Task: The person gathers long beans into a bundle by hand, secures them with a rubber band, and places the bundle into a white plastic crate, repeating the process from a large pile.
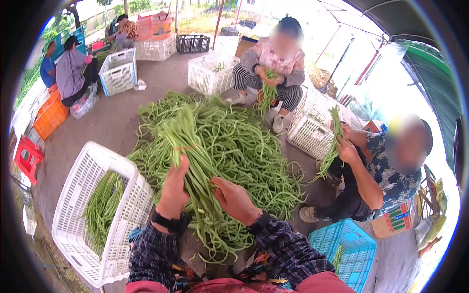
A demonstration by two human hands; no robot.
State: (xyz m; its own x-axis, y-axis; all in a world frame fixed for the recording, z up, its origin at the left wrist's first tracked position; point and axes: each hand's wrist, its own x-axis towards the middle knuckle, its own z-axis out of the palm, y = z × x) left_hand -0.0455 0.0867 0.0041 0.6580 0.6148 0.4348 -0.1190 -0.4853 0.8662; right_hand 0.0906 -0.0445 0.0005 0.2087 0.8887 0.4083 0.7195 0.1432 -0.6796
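A bundle of long green beans (193, 163) with a reddish band around its upper part is held up in front of me. My left hand (174, 188) is closed around the bundle's left side, below the band. On the right side, my right hand (234, 198) grips the same bundle lower down, thumb against the beans. Behind and beneath it spreads a large pile of loose long beans (244, 151) on the ground. Left of me, a white plastic crate (80, 168) contains bunches of long beans (104, 207).
Close on my right is a blue crate (359, 256) with some beans. Two people (391, 171) sit around the pile holding beans, with white crates (310, 122) nearby. A red stool (28, 158) and an orange crate (50, 115) are at left, beside other seated people.
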